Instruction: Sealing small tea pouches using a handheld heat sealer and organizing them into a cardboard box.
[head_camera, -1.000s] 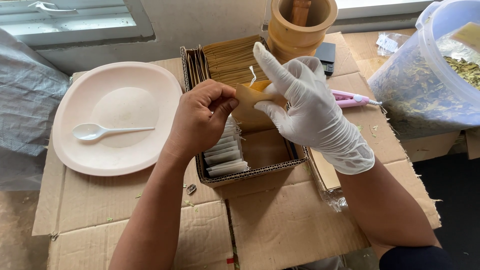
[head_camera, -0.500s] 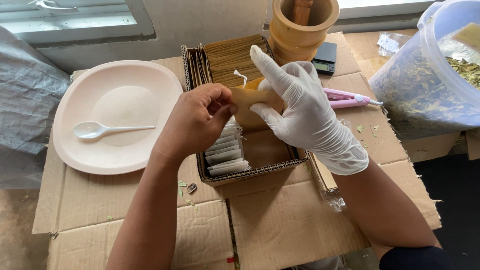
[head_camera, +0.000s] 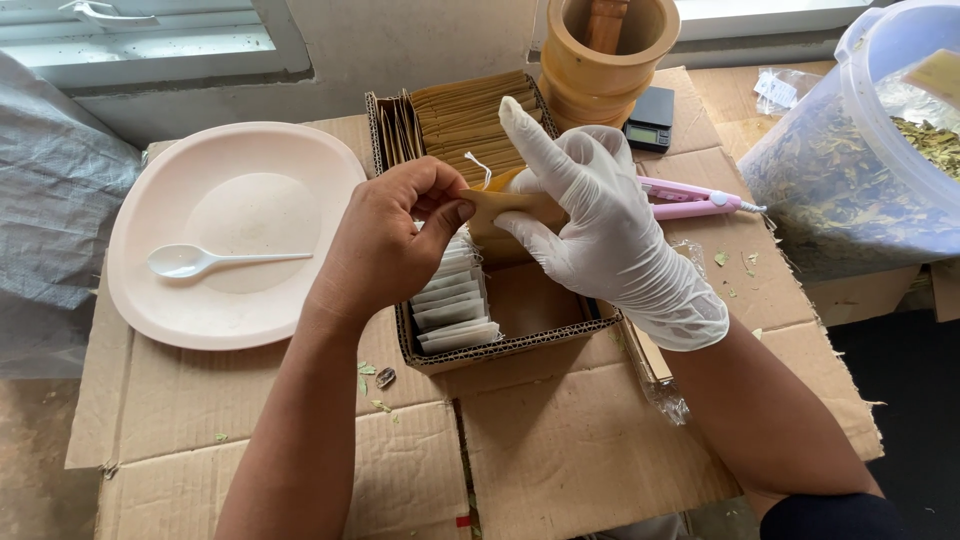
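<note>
My bare left hand pinches the left edge of a small brown paper envelope above an open cardboard box. My right hand, in a white glove, grips the envelope's right side, index finger pointing up. A white string sticks out of the envelope's top. Inside the box, white tea bags are stacked at the left and brown envelopes stand in rows at the back.
A pale pink plate with a white plastic spoon lies left. A wooden mortar with pestle, small black scale, pink sealing tool and a clear tub of dried leaves sit right. Flattened cardboard covers the surface.
Both hands have shifted slightly up and left with the envelope; the envelope now sits flatter and more tucked between the fingers, and the string has moved left.
</note>
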